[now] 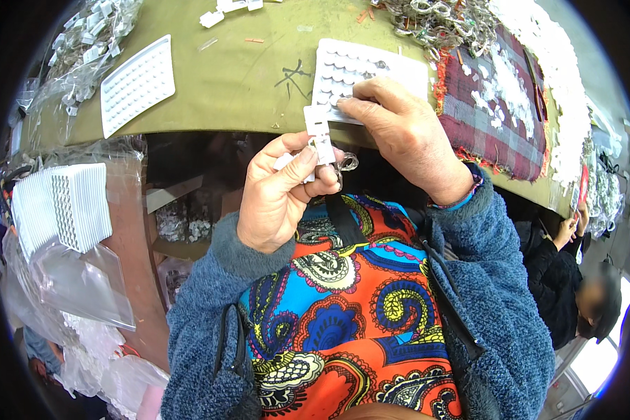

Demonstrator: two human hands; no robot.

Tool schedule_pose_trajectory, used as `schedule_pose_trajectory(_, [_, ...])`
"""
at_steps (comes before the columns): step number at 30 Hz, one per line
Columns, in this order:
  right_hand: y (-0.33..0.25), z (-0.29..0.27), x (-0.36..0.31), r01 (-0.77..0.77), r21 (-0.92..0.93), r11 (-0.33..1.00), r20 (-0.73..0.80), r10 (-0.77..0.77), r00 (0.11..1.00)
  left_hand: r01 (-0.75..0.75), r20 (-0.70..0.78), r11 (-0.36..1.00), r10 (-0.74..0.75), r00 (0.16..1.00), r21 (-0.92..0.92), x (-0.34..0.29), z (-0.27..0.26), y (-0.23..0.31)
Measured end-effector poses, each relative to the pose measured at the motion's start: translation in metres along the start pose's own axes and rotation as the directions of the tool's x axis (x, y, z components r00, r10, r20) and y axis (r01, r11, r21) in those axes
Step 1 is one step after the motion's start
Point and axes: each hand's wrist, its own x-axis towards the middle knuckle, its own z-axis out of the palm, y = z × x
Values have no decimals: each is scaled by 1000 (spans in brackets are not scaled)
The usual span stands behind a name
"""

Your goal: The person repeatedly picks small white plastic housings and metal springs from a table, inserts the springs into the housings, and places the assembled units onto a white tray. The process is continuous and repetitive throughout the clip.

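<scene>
I see the left hand (276, 183) pinching a slim, blocky piece of white plastic (317, 122) between thumb and fingers, at the near edge of the smooth olive tabletop (238, 87); a glossy clear loop (348, 162) curls beside those fingertips. The right hand (414, 133) has thumb and forefinger drawn together over a thin white tray (411, 73) with rows of rounded hollows (from this far off, I can't tell whether anything is caught between them). Farther right, a frayed plaid cloth (462, 119) carries flaky white bits (505, 80), near tangled translucent strands (444, 21). Leftward lies a dimpled white sheet (138, 84). Nubby blue fleece (486, 259) covers both forearms.
</scene>
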Motion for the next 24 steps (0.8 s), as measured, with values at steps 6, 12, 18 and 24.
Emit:
schedule_pose_trajectory(6, [-22,-4,-5,-138,195,971,-65,153,986,7,2,1000,-7,1000,-9,-2,-1,-3])
schedule_pose_trajectory(12, [-55,11,-11,-162,312,936,-97,201,975,-47,-5,997,48,999,65,-2,-1,-8])
schedule_pose_trajectory(18, [-49,8,-14,-205,362,909,-47,237,970,-14,2,1000,14,1000,26,-3,-1,-8])
schedule_pose_trajectory(24, [-50,14,-13,-151,394,907,-211,249,945,-23,26,1000,23,999,6,-6,-1,-8])
